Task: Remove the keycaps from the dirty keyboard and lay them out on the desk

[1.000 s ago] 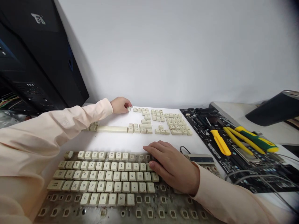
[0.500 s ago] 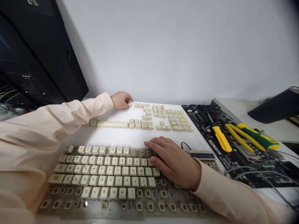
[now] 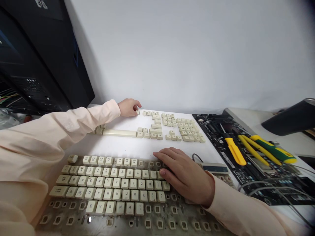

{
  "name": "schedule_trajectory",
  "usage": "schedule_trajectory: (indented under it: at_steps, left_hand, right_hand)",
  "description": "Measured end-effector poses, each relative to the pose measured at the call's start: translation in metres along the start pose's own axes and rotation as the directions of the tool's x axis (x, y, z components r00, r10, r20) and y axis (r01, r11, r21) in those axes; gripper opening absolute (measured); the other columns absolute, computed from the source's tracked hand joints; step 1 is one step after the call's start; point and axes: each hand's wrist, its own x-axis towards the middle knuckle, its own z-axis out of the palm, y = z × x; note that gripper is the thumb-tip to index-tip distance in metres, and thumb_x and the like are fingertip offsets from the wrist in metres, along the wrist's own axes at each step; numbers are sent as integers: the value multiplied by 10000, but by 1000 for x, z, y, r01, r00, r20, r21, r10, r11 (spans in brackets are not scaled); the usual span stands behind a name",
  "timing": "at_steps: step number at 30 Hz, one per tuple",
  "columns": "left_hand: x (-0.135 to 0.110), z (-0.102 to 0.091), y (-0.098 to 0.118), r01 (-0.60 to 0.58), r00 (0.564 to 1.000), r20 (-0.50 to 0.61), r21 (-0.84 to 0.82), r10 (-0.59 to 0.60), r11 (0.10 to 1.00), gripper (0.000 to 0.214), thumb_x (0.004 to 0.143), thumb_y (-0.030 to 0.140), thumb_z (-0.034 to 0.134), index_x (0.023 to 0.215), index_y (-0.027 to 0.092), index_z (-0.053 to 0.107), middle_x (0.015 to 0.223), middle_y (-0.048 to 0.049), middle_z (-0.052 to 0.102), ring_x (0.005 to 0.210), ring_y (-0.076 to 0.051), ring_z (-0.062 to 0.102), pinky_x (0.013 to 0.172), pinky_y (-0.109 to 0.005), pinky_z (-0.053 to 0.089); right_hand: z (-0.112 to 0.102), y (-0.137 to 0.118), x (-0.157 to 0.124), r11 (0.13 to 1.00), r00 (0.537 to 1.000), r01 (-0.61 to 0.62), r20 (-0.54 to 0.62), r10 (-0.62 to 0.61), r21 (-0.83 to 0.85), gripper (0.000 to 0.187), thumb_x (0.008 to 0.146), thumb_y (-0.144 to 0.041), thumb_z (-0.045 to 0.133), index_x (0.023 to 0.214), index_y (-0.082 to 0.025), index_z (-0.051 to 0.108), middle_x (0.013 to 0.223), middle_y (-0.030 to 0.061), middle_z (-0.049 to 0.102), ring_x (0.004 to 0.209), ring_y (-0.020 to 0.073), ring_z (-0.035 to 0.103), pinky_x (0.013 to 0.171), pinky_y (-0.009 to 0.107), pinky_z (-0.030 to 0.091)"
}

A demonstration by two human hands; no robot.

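Note:
A cream keyboard [image 3: 108, 193] lies in front of me, with keycaps gone from the lower rows and the right side, leaving bare square sockets. My right hand [image 3: 185, 175] rests flat over its right part, fingers stretched to the left and holding nothing. At the back of the white table, my left hand [image 3: 129, 107] pinches a small keycap [image 3: 137, 112] at the left end of a row of loose keycaps [image 3: 150, 113]. More removed keycaps [image 3: 188, 129] lie in groups to the right. A long spacebar [image 3: 119, 132] lies nearer, below my left forearm.
A black motherboard [image 3: 216, 144] on the right carries a yellow-handled screwdriver [image 3: 235, 151] and yellow-green pliers [image 3: 273, 149]. Grey cables [image 3: 275, 186] cross its near end. A black computer case [image 3: 46, 55] stands at the left, and a dark cylinder [image 3: 290, 116] sits at far right.
The view has shifted slightly, so everything sits a little lower in the picture. My left hand stays at the same keycap, and my right hand remains on the keyboard.

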Motion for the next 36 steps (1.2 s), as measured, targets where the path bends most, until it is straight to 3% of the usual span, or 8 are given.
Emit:
schedule_trajectory:
  at_steps: [16, 23, 26, 29, 31, 33, 36]
  left_hand:
    - [-1, -2, 2, -10, 1000, 13, 11, 10, 1000, 498, 662, 222, 565, 1149, 122, 574, 1016, -60, 680, 874, -165, 628, 807, -236, 462]
    - [-3, -8, 5, -12, 999, -47, 26, 14, 1000, 465, 660, 254, 593, 1109, 131, 594, 1031, -51, 675, 823, -150, 634, 758, -230, 470]
    - [-23, -19, 27, -12, 987, -160, 48, 20, 999, 388, 730, 274, 541, 1077, 111, 598, 1054, -79, 656, 865, -168, 620, 772, -265, 454]
    - [-66, -24, 60, -83, 974, -202, 81, 98, 993, 245, 812, 302, 465, 840, 150, 655, 811, -27, 676, 755, -149, 605, 715, -267, 431]
    - [-99, -19, 80, -180, 979, -80, 107, 189, 978, 359, 863, 358, 401, 652, 161, 613, 613, -7, 620, 551, -121, 541, 563, -258, 386]
    - [-126, -7, 92, -204, 978, 83, 154, 193, 967, 436, 895, 380, 343, 582, 165, 559, 548, -7, 578, 484, -118, 493, 494, -259, 328]
    - [-147, 13, 97, -202, 978, 115, 288, 175, 936, 432, 908, 349, 309, 610, 161, 560, 573, -31, 588, 499, -138, 502, 474, -270, 276]
  right_hand:
    - [-1, -1, 1, 1000, 1000, -2, -5, 2, 19, 379, 919, -271, 342, 1213, -91, 500, 1090, 152, 565, 972, 270, 498, 829, 481, 449]
    - [-1, 0, 0, 1000, 1000, -5, -6, 6, 18, 375, 918, -268, 348, 1207, -85, 501, 1083, 153, 568, 958, 267, 499, 822, 478, 447]
    - [0, -1, 1, 1000, 1000, -2, -8, 2, 22, 373, 919, -272, 348, 1200, -83, 504, 1081, 153, 571, 956, 267, 499, 823, 475, 445]
    - [-1, -1, 1, 1000, 1000, 2, -13, -2, 22, 372, 921, -283, 349, 1182, -74, 515, 1061, 154, 575, 936, 268, 502, 812, 475, 444]
    - [-1, -1, 1, 1000, 1000, 2, -12, -1, 21, 374, 924, -292, 345, 1170, -72, 522, 1038, 151, 579, 916, 267, 505, 798, 474, 445]
    - [-1, 0, 1, 1000, 1000, 2, -8, -2, 21, 378, 930, -308, 337, 1166, -80, 524, 1016, 144, 582, 896, 265, 506, 782, 469, 444]
    - [0, 0, 0, 1000, 1000, 12, -16, -11, 23, 381, 936, -315, 324, 1169, -85, 519, 1010, 142, 583, 885, 262, 508, 774, 459, 441]
